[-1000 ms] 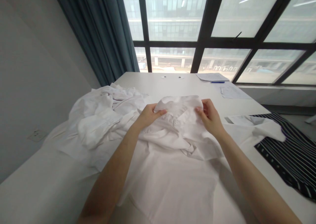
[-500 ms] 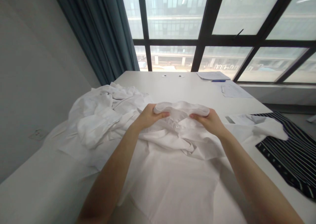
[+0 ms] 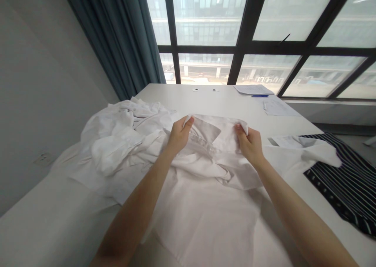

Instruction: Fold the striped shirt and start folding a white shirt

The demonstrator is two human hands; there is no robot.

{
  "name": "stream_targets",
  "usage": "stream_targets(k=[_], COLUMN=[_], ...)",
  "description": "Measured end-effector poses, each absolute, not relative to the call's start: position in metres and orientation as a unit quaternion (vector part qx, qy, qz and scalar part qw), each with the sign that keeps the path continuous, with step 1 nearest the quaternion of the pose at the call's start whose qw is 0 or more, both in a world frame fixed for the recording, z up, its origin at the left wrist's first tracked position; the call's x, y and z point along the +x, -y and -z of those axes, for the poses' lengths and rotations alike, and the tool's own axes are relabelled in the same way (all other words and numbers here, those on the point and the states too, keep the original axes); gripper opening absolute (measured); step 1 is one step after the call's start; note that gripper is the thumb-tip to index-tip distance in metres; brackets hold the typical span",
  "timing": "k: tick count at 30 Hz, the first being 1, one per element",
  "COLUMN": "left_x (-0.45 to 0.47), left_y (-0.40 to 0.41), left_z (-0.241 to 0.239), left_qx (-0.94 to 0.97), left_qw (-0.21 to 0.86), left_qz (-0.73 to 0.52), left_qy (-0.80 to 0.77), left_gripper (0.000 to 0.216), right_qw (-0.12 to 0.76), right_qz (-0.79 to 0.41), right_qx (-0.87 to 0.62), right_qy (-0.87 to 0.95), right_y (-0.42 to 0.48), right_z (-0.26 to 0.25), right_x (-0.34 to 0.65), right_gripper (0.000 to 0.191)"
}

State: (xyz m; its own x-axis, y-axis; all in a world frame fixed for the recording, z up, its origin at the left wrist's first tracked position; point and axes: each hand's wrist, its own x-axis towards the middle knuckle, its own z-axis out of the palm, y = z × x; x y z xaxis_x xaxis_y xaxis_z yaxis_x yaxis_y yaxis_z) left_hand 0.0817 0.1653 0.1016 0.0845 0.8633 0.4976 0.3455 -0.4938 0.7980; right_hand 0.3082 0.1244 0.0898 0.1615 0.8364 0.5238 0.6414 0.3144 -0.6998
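Observation:
A white shirt (image 3: 211, 212) lies on the table with its body spread toward me, and its collar end is lifted at the far side. My left hand (image 3: 179, 134) pinches the left end of the shirt collar, thumb on top. At the collar's right end, my right hand (image 3: 249, 141) grips the fabric between thumb and fingers. The collar is stretched upright between both hands, one pointed tip folded down near the middle. Bunched folds lie just below it. One sleeve (image 3: 305, 153) reaches right, over a black striped garment (image 3: 346, 173).
A heap of crumpled white clothes (image 3: 117, 137) covers the table's left side, against the wall. Papers (image 3: 254, 89) and a blue pen (image 3: 260, 96) lie at the far right of the white table (image 3: 202, 102). Behind stand windows and a blue curtain (image 3: 117, 35).
Both hands have turned the collar up and pulled it straighter, the thumbs now pointing upward. A collar tip that was rolled under is now visible. The shirt body has stayed in place.

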Motion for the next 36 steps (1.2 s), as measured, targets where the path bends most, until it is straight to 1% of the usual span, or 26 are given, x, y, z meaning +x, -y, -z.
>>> stream_targets(k=[5,9,12,14,15,20,22,26,32,34,36], left_x=[0.083,0.08,0.078,0.077,0.077,0.079,0.08,0.082,0.082,0.083,0.084], left_y=[-0.169,-0.165,-0.157,-0.152,-0.15,-0.144,-0.143,-0.142,-0.139,-0.138,-0.137], left_z=[-0.097,-0.107,-0.119,-0.124,-0.125,-0.126,-0.126,-0.126,-0.127,-0.126,-0.126], left_qx=[0.675,0.687,0.707,0.722,0.729,0.77,0.784,0.805,0.825,0.831,0.835], left_qw=[0.26,0.259,0.226,0.22,0.22,0.198,0.18,0.143,0.123,0.132,0.141], left_qz=[-0.544,-0.533,-0.516,-0.502,-0.493,-0.465,-0.459,-0.436,-0.419,-0.412,-0.405], left_qy=[-0.425,-0.419,-0.428,-0.423,-0.42,-0.39,-0.378,-0.376,-0.359,-0.35,-0.346], left_gripper=[0.044,0.032,0.035,0.037,0.037,0.027,0.023,0.017,0.012,0.01,0.009], right_qw=[0.542,0.541,0.538,0.537,0.537,0.531,0.515,0.474,0.433,0.429,0.419], right_qz=[-0.101,-0.116,-0.129,-0.138,-0.137,-0.059,-0.029,0.018,-0.007,-0.021,-0.046], right_qx=[-0.566,-0.545,-0.513,-0.5,-0.498,-0.459,-0.449,-0.448,-0.445,-0.455,-0.461], right_qy=[0.613,0.63,0.656,0.665,0.667,0.71,0.73,0.758,0.784,0.78,0.781], right_y=[-0.129,-0.13,-0.128,-0.126,-0.125,-0.114,-0.11,-0.105,-0.104,-0.105,-0.106], right_z=[-0.085,-0.083,-0.083,-0.085,-0.086,-0.099,-0.104,-0.112,-0.113,-0.112,-0.11], right_x=[0.308,0.31,0.31,0.309,0.308,0.304,0.302,0.299,0.295,0.295,0.295], right_gripper=[0.05,0.047,0.04,0.034,0.034,0.035,0.038,0.05,0.069,0.065,0.048])
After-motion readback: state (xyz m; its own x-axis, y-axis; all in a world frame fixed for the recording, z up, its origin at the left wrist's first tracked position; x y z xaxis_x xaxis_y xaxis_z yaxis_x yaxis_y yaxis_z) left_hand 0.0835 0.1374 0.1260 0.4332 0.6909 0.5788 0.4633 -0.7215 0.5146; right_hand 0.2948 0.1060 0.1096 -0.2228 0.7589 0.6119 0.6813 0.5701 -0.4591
